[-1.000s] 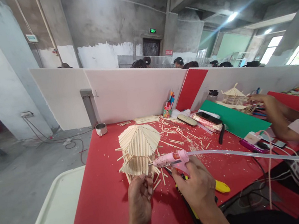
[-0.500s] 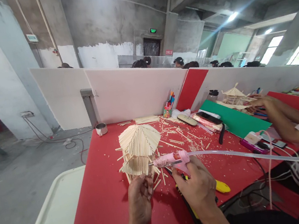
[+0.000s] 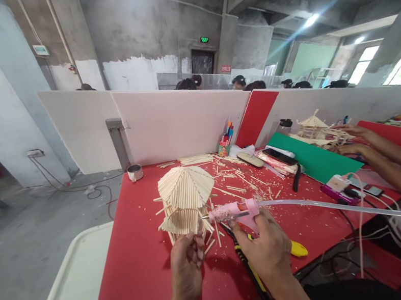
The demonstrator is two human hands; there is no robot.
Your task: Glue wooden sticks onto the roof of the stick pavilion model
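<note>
A small pavilion model built of thin pale wooden sticks stands on the red table, with a pointed roof over a lower, sloping tier. At that lower tier's front edge, my left hand is closed, thumb and fingers pinching the edge; whether a loose stick is in the pinch is hidden. My right hand is wrapped around the handle of a pink hot glue gun. Its metal nozzle points left, close to the right side of the lower tier. A long clear glue stick runs out of its back to the right.
Pliers and a yellow-handled tool lie near my right hand. Loose sticks and chips litter the red table. Behind stand a tape roll and a pen cup. A co-worker's arms reach in beyond a green board.
The glue gun has shifted slightly right, its nozzle drawing back a little from the model. My left hand keeps its place. The co-worker's arms have moved apart at the other stick model.
</note>
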